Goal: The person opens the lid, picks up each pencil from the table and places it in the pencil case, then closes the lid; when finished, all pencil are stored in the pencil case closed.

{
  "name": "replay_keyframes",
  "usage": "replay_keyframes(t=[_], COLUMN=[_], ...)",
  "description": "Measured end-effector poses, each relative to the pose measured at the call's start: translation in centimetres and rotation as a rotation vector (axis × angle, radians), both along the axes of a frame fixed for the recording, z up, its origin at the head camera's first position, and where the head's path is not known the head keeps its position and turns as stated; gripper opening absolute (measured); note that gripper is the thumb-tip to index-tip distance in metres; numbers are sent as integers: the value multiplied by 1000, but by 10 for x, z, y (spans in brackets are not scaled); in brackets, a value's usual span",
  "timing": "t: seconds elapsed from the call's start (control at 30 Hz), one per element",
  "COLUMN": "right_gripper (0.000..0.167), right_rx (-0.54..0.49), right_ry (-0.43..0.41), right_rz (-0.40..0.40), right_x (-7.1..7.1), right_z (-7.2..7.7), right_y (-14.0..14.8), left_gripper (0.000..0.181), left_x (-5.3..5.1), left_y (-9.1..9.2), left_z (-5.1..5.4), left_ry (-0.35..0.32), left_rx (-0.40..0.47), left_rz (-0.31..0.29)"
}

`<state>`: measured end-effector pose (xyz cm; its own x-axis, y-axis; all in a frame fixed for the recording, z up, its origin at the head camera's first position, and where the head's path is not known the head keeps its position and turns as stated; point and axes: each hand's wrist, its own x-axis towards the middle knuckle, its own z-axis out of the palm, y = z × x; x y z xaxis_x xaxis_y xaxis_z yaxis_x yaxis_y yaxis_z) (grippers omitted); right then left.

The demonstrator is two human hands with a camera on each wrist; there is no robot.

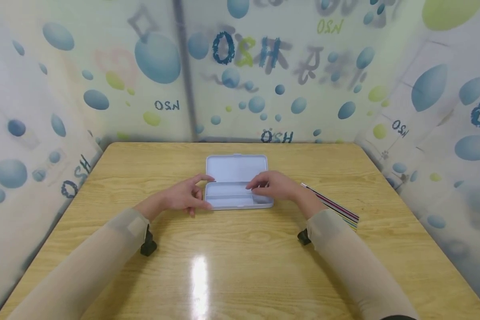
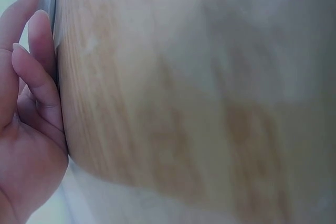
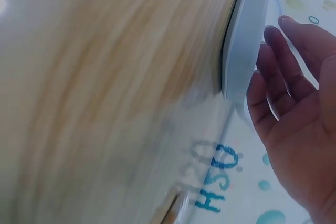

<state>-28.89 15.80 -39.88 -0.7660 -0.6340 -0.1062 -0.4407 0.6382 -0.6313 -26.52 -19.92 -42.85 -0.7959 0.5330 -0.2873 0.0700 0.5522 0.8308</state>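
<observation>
We see the pale case [image 1: 229,189] between the 2 hands, its lid [image 1: 236,168] folded back beyond them and its divided tray bare where we can see it. Our left hand [image 1: 182,196] has thumb and index finger spread apart, the thumb at the case's near corner and the index by the hinge, bracing that end. Our right hand [image 1: 276,184] hovers over the other end, fingers loosely bent and parted, nothing visible between them; we cannot tell whether their tips touch the tray. To the right of that hand, partly under its forearm, lie the thin striped pencils [image 1: 346,214] on the table [image 1: 244,258], well apart from the case.

We judge the step in hand to be settling and steadying the case, with the pencils not yet inside. The next move, we think, calls for keeping the left hand braced while the right draws back, reaches outward past its own wrist, pinches the pencils and lines them up with the long compartment beside the left thumb.
</observation>
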Motion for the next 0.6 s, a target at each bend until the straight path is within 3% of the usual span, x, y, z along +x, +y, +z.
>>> replay_keyframes(t=[0.33,0.6], right_gripper=[23,25], right_rx=[-38,10], right_ry=[3,46], right_rz=[-95,-180], right_x=[15,23], right_z=[8,6], right_y=[53,104], left_gripper=[90,90], left_x=[0,1], left_y=[0,-1], left_z=[-1,1], left_ry=[7,11], left_rx=[-3,4], left_rz=[-7,-9])
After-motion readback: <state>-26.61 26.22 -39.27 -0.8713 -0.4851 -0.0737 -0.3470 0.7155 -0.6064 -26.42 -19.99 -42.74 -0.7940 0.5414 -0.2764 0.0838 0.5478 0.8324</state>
